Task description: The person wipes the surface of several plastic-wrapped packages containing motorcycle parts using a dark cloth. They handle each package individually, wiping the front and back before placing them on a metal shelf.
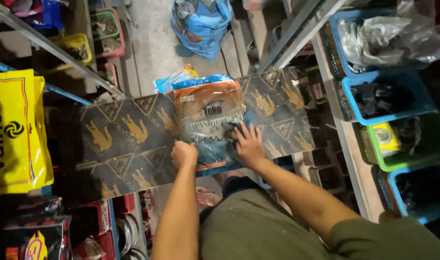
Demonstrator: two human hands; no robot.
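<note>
While left hand [184, 154] rests fisted, right hand [249, 144] fingers spread flat on plastic packet [208, 115], blue bin [388, 98] holding dark parts.

The board [128, 139] was black with gold bird and triangle prints. The packet [208, 115] was orange, white and blue. A yellow bag [15, 130] hung left; bins [388, 96] were blue and green.

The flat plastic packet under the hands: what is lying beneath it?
The flat plastic packet lies on a long dark patterned board. Behind its far edge another blue packet shows. The board's middle is covered by the packet.
</note>
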